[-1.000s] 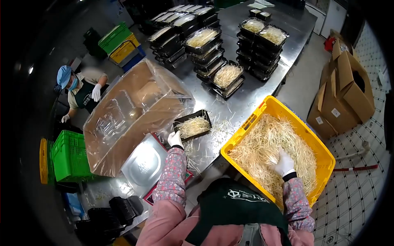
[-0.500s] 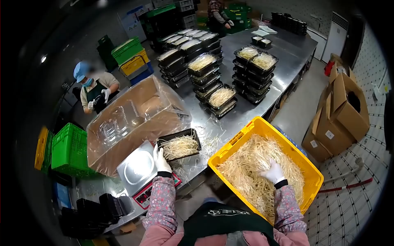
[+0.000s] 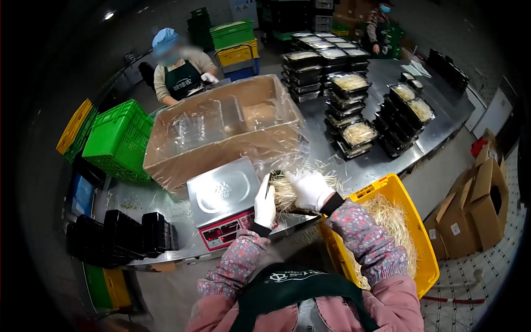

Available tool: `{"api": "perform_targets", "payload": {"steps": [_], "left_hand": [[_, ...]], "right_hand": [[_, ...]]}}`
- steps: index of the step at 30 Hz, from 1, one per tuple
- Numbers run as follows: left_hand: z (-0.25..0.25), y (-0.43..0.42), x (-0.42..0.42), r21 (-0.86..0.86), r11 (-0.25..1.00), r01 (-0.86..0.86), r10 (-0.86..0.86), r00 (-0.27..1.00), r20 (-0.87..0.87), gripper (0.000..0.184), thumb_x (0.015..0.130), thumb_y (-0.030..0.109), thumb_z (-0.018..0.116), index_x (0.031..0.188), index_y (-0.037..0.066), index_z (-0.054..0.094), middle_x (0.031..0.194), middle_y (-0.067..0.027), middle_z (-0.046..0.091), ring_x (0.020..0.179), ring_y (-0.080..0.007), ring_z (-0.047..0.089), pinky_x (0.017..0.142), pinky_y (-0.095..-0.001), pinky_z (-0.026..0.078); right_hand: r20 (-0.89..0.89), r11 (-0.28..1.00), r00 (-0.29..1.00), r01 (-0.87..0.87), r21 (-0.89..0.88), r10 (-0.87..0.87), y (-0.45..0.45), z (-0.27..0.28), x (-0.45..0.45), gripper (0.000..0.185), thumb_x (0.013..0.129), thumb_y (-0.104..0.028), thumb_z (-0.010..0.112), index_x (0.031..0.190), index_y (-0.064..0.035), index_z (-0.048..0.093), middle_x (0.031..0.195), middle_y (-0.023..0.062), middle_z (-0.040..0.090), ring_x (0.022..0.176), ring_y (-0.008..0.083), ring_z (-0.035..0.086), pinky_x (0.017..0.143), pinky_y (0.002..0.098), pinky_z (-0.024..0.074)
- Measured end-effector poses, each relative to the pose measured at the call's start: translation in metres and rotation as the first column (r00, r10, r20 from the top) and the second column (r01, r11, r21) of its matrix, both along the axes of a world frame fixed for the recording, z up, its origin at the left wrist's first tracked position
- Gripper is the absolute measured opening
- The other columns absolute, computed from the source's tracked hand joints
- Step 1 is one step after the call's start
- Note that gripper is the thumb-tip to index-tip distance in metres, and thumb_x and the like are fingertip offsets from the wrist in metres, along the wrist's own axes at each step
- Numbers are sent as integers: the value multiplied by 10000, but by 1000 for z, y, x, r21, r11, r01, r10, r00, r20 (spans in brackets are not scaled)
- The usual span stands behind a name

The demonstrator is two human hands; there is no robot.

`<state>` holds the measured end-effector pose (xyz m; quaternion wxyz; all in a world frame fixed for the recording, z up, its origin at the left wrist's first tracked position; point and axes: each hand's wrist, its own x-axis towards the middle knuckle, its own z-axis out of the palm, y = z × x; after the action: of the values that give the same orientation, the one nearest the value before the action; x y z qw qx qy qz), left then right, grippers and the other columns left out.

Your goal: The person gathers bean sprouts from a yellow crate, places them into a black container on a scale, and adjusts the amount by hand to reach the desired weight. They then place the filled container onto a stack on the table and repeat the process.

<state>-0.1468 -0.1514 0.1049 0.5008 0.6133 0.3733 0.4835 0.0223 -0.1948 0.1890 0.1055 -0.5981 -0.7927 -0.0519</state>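
My gloved left hand [image 3: 265, 206] grips the near left side of a black tray, just right of the scale [image 3: 224, 193]. Pale sprouts [image 3: 284, 193] fill that tray, whose edges are mostly hidden by both hands. On top of the sprouts, at the tray's right side, lies my gloved right hand [image 3: 310, 190], its fingers pressed together; whether it holds any sprouts cannot be made out. The yellow crate [image 3: 430, 260] with more sprouts stands to the right, partly under my right forearm.
An open cardboard box [image 3: 221, 157] with clear lids lies behind the scale. Filled trays [image 3: 351, 83] are stacked at the back. Empty black trays [image 3: 123, 232] stand at left. A co-worker [image 3: 185, 77] is behind the box; another person [image 3: 378, 33] stands farther back.
My right hand has left the yellow crate and moved left onto the tray's sprouts. My left hand still holds the tray, now close beside the scale. The view has turned left.
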Motion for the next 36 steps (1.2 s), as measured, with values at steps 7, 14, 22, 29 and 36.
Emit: {"api": "perform_targets", "payload": {"steps": [7,14,22,29,36], "left_hand": [[-18,64,-132,-200,966,-163,204,957,208,462,1055,222,425,1429,-47,404,1414,-114,491,1262,-188,481,1080,-285,366],[-10,107,-180,525,827,-201,422,839,-344,532,984,221,523,1437,-26,390,1475,-227,410,1381,-326,387,1156,-362,278],[-14,114,-165,449,874,188,217,675,-705,528,964,294,499,1437,69,431,1445,-184,458,1328,-356,435,1113,-430,337],[-14,111,-157,496,848,187,311,583,-751,430,957,247,527,1364,110,534,1408,-169,503,1306,-367,458,1075,-444,362],[-17,106,-155,535,827,171,397,497,-772,433,956,239,529,1360,83,533,1419,-142,507,1318,-338,458,1075,-456,350]], "right_hand": [[11,965,965,-264,13,263,116,-19,-134,693,614,-249,725,1253,-43,555,893,144,650,843,312,641,721,431,522],[2,961,968,-248,-123,250,151,-61,-183,653,661,-268,736,1246,-45,549,1026,136,656,952,300,632,841,462,498],[-249,952,939,-277,-131,239,154,-75,-145,800,616,-428,801,1276,-48,556,1225,198,559,1145,371,526,974,442,444],[90,933,987,-94,-349,133,156,-31,-103,362,716,-259,727,1014,-70,648,989,179,670,952,332,649,759,425,533],[145,944,965,-171,-282,218,153,-38,-101,155,852,-132,522,939,-36,608,766,151,703,697,318,699,578,425,527]]}}
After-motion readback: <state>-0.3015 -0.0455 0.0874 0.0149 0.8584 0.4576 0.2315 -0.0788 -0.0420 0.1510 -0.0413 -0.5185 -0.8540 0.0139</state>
